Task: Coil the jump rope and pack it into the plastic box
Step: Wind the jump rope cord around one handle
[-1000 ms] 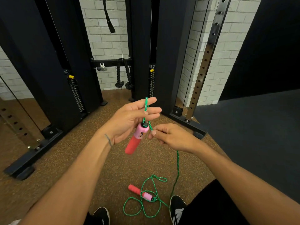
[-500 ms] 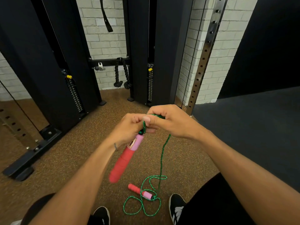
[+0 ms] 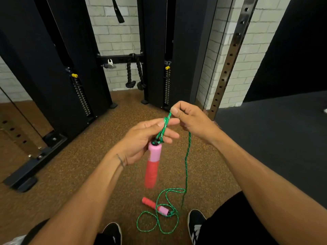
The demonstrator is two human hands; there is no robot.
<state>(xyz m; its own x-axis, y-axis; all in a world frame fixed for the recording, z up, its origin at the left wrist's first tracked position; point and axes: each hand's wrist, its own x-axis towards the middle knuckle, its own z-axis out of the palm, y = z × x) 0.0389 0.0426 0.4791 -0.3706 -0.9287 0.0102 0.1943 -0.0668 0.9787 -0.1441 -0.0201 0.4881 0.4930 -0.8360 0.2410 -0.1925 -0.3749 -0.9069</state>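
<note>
Head camera looks down on two black shoes, the left shoe (image 3: 112, 232) and the right shoe (image 3: 195, 221), on the brown speckled floor (image 3: 79, 174). Between them the slack of the green jump rope (image 3: 187, 156) lies in loose loops, with its second handle (image 3: 154, 206) flat on the floor among the loops, red end to the left.

From there one strand rises straight up to the right hand (image 3: 192, 122), which pinches the cord between thumb and bent forefinger, the other fingers curled under. A short doubled length runs down from that pinch across the left hand (image 3: 139, 142). Its fingers are stretched out nearly straight with the cord passing between them; whether the thumb presses the cord cannot be told. The pink-and-red handle (image 3: 153, 165) hangs just below those fingers, red end down and blurred.

To the right the floor changes to a dark mat (image 3: 274, 138). Farther off stand the black columns of a cable machine (image 3: 70, 68) with a weight stack (image 3: 82, 99), a black rope attachment (image 3: 134, 75) hanging from its crossbar, a perforated steel upright (image 3: 230, 55) and a white brick wall (image 3: 115, 41).
</note>
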